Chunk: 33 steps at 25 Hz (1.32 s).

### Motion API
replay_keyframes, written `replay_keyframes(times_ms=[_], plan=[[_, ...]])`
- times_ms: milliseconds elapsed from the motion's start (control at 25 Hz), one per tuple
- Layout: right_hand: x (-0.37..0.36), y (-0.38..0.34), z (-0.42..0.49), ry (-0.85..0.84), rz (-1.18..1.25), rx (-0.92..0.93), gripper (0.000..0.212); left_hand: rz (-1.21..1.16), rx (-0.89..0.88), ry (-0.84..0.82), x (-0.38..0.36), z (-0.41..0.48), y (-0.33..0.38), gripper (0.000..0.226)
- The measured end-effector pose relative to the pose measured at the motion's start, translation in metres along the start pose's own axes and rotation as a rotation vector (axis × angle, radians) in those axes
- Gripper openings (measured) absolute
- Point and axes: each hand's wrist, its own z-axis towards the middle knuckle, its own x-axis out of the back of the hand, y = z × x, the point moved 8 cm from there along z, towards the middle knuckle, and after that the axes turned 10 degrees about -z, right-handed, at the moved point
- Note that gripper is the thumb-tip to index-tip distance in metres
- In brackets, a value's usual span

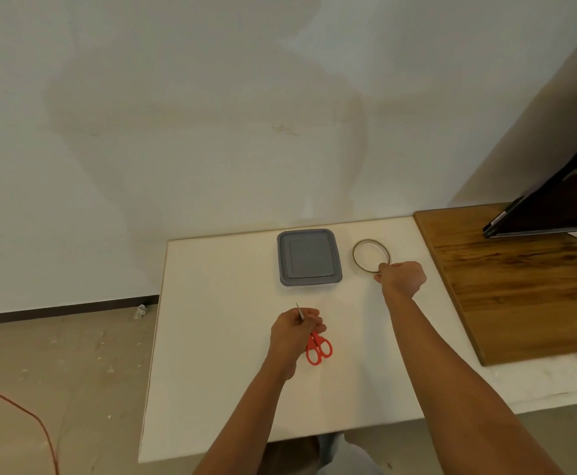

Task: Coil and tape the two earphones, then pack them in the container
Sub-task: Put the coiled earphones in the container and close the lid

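The left hand [295, 332] grips the red-handled scissors [318, 347] by the blades, near the surface's [218, 337] middle. The right hand [402, 277] pinches the near rim of the tape ring [359, 250], toward the far right edge. Blades held bare could nick a finger. The grey container [309, 257] sits lidded at the far edge, flat and closed; no earphones show.

From where I stand there is no writing to read: the grey container lid [309, 257], the tape roll [371, 254] and the red scissors [318, 347] carry no legible label.
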Motion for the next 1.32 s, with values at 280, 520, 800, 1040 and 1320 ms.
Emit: replay_keyframes(times_ms=[280, 520, 800, 1040, 1320], plan=[[-0.006, 0.012, -0.002, 0.007, 0.055, 0.009, 0.032, -0.112, 0.007, -0.086, -0.008, 0.004, 0.014, 0.015], [0.003, -0.015, -0.075, -0.442, 0.221, 0.396, 0.018, -0.225, -0.082, -0.097, -0.039, 0.007, 0.061, 0.014], [0.025, -0.008, -0.095, -0.345, -0.123, 0.546, 0.045, -0.013, -0.2, -0.043, -0.082, 0.005, 0.077, 0.02], [0.035, 0.005, -0.007, -0.016, -0.333, 0.356, 0.048, 0.413, -0.587, 0.403, -0.027, -0.003, 0.096, 0.029], [0.01, 0.009, 0.025, 0.045, -0.508, 0.39, 0.044, 0.397, -0.343, 0.393, 0.015, 0.033, 0.066, 0.056]])
